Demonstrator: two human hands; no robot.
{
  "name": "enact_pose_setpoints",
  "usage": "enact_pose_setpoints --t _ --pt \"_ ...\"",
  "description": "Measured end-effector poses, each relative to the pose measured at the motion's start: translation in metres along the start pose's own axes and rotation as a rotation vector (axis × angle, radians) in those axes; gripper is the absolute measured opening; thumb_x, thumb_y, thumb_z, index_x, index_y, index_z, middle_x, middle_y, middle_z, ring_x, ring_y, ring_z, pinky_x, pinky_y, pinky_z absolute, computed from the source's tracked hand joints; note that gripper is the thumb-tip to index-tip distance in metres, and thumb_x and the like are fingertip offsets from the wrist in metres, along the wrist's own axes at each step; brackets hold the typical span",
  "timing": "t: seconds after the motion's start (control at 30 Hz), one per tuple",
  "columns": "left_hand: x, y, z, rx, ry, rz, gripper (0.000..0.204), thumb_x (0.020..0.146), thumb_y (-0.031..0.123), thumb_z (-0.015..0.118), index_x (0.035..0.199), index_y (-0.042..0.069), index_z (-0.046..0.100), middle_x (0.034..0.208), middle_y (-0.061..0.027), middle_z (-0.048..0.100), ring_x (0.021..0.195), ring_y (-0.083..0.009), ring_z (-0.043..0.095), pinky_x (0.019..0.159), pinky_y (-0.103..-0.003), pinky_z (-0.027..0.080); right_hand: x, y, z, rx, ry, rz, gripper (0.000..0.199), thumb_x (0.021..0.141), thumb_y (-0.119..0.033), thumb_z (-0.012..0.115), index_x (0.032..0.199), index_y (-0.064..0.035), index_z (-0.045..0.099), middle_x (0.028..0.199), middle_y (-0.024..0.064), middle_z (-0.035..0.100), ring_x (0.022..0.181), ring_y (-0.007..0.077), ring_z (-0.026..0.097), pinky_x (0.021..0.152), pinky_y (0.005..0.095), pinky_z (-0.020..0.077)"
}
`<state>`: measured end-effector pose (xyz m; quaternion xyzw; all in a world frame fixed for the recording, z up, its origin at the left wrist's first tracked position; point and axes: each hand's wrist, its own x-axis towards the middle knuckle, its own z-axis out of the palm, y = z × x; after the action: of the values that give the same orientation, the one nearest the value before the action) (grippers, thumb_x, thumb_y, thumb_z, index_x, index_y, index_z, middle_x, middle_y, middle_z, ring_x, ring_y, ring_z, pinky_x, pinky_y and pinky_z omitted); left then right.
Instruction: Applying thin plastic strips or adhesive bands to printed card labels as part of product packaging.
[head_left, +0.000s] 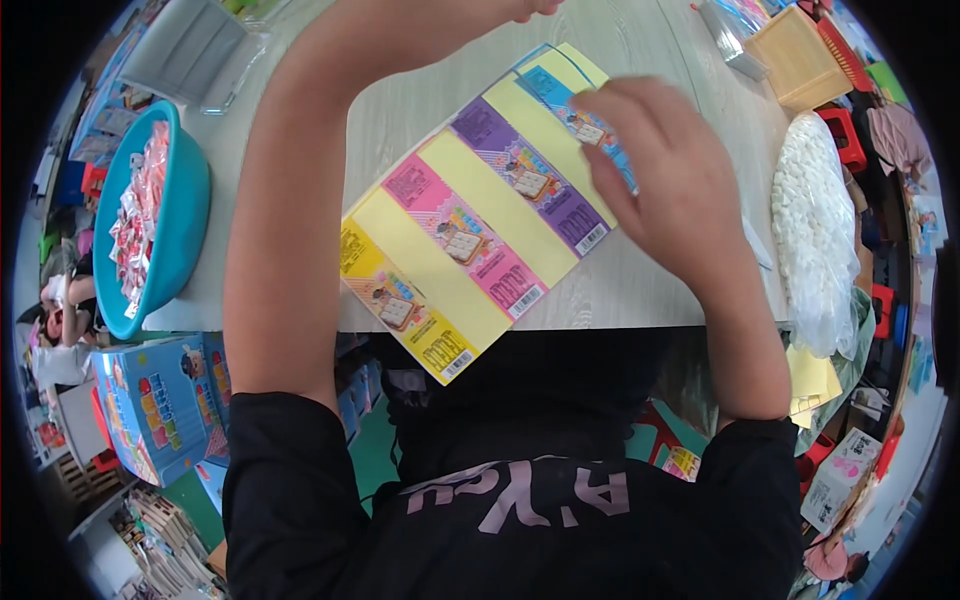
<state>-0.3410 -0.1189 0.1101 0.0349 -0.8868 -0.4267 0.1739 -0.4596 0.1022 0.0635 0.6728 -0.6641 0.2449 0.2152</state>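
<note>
A pale yellow backing sheet [495, 200] with printed labels lies slantwise on the table, its near corner hanging past the edge. A yellow label [400, 305], a pink label [465, 240], a purple label [530, 175] and a blue label [560, 95] run across it. Over the blue end hovers my right hand [660, 170], somewhat blurred, thumb and fingers apart with the label showing between them. My left forearm crosses the sheet's left side, and my left hand [490, 15] is mostly cut off by the top edge, only fingertips showing.
On the left stands a teal basin [190, 210] of small wrapped packets [140, 220], with a grey bin [190, 50] beyond. A clear bag of white pieces [815, 220] and a beige tray [800, 65] sit right. A blue carton [140, 410] stands below the table's left side.
</note>
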Motion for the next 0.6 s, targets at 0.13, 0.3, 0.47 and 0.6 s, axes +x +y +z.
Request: enact_pose_setpoints --t 0.13,0.3,0.47,0.6 --pt "-0.005 0.010 -0.007 0.151 0.029 -0.102 0.020 0.101 0.013 0.065 0.113 -0.002 0.069 0.095 -0.0111 0.072 0.088 -0.0145 0.064 0.081 -0.029 0.052 0.011 -0.010 0.022 0.115 -0.413 -0.096 0.031 0.092 -0.016 0.072 0.122 -0.0071 0.067 0.119 0.0121 0.066 0.106 0.0317 0.068 0.088 0.0442 0.0554" --pt "-0.027 -0.062 0.015 0.524 -0.123 -0.097 0.022 0.102 0.018 0.060 0.117 0.004 0.069 0.100 -0.0117 0.069 0.093 -0.0234 0.065 0.085 -0.035 0.052 0.021 0.000 0.059 0.118 -0.498 -0.052 0.037 0.092 -0.018 0.071 0.128 -0.0073 0.068 0.119 0.0113 0.066 0.102 0.0304 0.069 0.089 0.0435 0.0568" --pt "-0.041 -0.088 0.035 0.480 -0.017 -0.123 0.028 0.099 0.027 0.060 0.109 0.005 0.075 0.099 -0.0152 0.071 0.095 -0.0334 0.069 0.085 -0.045 0.054 0.013 0.005 0.071 0.168 -0.457 -0.040 0.035 0.094 -0.020 0.070 0.128 -0.0086 0.068 0.120 0.0107 0.065 0.100 0.0314 0.070 0.088 0.0432 0.0570" --pt "-0.042 -0.095 0.037 0.416 0.016 -0.044 0.022 0.096 0.021 0.063 0.106 0.006 0.076 0.093 -0.0135 0.069 0.089 -0.0316 0.068 0.080 -0.042 0.054 0.011 0.007 0.073 0.163 -0.429 -0.051 0.035 0.094 -0.020 0.070 0.127 -0.0091 0.068 0.120 0.0106 0.065 0.101 0.0315 0.069 0.089 0.0429 0.0566"
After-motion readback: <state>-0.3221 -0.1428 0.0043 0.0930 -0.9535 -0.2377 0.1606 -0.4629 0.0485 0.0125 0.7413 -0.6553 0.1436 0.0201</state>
